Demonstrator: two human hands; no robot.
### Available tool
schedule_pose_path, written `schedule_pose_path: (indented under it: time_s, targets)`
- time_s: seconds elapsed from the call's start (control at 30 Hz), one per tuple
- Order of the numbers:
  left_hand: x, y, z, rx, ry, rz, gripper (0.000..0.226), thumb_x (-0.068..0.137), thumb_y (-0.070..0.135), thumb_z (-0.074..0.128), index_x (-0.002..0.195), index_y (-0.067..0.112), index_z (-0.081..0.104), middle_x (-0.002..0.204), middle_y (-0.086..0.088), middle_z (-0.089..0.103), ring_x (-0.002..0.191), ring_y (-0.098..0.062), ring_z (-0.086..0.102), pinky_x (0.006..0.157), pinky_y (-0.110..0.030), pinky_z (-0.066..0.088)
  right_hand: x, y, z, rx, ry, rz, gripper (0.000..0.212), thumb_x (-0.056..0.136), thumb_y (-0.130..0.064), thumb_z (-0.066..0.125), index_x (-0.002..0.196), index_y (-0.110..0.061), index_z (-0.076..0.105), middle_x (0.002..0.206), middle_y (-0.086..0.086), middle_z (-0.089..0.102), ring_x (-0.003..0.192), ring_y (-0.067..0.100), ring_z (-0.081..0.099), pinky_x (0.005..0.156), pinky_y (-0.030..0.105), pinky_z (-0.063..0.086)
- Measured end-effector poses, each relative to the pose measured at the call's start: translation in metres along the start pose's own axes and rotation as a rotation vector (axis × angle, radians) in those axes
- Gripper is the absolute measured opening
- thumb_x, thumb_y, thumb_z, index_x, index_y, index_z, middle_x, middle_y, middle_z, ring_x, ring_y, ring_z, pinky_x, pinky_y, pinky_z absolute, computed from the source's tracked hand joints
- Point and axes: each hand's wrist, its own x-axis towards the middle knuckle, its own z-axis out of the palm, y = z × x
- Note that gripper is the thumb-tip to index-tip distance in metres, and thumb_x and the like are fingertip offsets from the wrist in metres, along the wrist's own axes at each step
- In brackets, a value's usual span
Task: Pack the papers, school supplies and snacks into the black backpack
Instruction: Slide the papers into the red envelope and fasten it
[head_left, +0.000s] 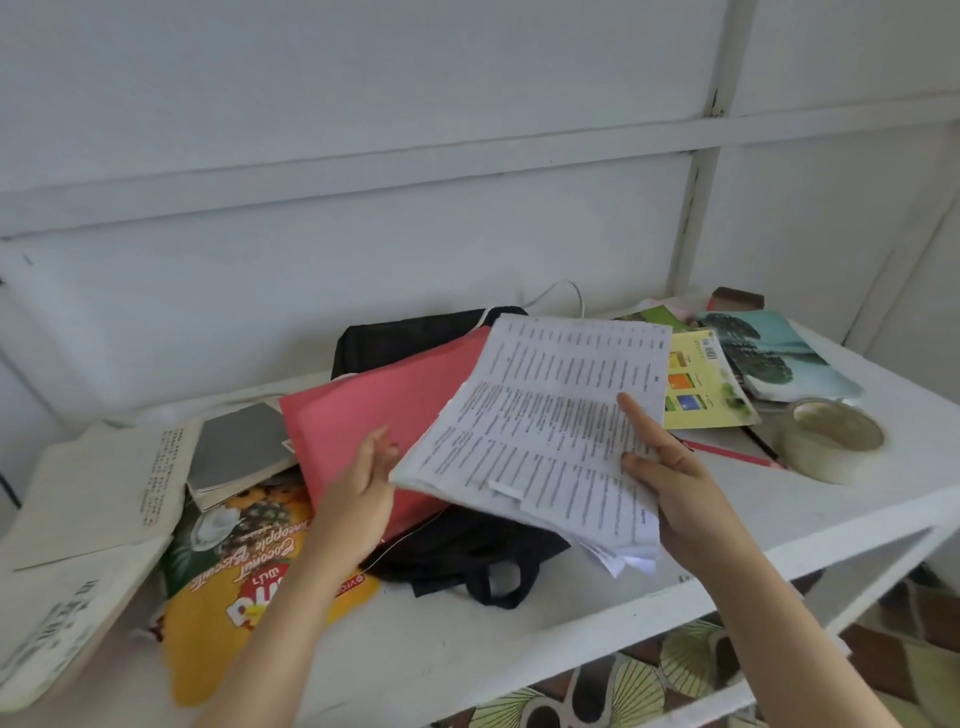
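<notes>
Looking early in the job: nothing I can see is in the backpack (467, 551) yet. Right hand (670, 483) grips the papers (540, 431), thumb on top and fingers underneath, with the stack held tilted above the backpack and the folder (374, 426). Left hand (363, 483) has its fingers fairly straight and holds nothing, at the stack's left corner; touching it or just beside, can't tell. Backpack lies flat on the table (467, 649) with the folder across its middle, so only the far end and the near end with its straps show. Opening not visible, so zipper state and contents are unknown. Left to pack, by my read: papers, folder, snack bag (218, 634) at near left, notebook (239, 452) just behind it, books (701, 395) at far right, pencil (737, 456) beside the right hand, tape (831, 441) near the right edge. Folder probably has to come off before the backpack can be opened. What look like white bags (98, 483) sit at far left; whether they count as papers is unclear.
</notes>
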Motion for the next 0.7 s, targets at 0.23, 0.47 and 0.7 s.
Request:
schedule_pose_path:
  time_s: [0.23, 0.47, 0.7]
  targets:
    - [-0.012, -0.01, -0.004, 0.174, -0.048, 0.056, 0.058, 0.092, 0.034, 0.055, 0.143, 0.029, 0.03, 0.138, 0.006, 0.044, 0.127, -0.012, 0.04, 0.1, -0.028, 0.032, -0.01, 0.004, -0.005, 0.032, 0.124, -0.009, 0.057, 0.095, 0.008, 0.034, 0.132, -0.033, 0.049, 0.122, -0.009, 0.054, 0.111, 0.023, 0.057, 0.071, 0.035, 0.06]
    - [-0.019, -0.007, -0.013, -0.12, 0.089, 0.18, 0.028, 0.094, 0.015, 0.051, 0.116, 0.029, 0.057, 0.084, 0.007, 0.069, 0.086, 0.003, 0.061, 0.08, -0.009, 0.041, -0.023, -0.005, -0.011, 0.086, 0.195, 0.03, 0.053, 0.093, 0.007, 0.038, 0.132, -0.026, 0.051, 0.12, 0.003, 0.054, 0.08, 0.021, 0.066, 0.052, 0.023, 0.055]
    - [-0.038, -0.01, -0.003, 0.107, -0.178, 0.242, 0.035, 0.079, 0.012, 0.071, 0.098, 0.039, 0.06, 0.076, 0.018, 0.069, 0.063, -0.002, 0.062, 0.063, -0.015, 0.044, -0.036, -0.007, -0.019, -0.175, 0.245, 0.098, 0.051, 0.093, 0.006, 0.039, 0.133, -0.024, 0.051, 0.111, 0.002, 0.056, 0.061, 0.012, 0.06, 0.044, 0.016, 0.048]
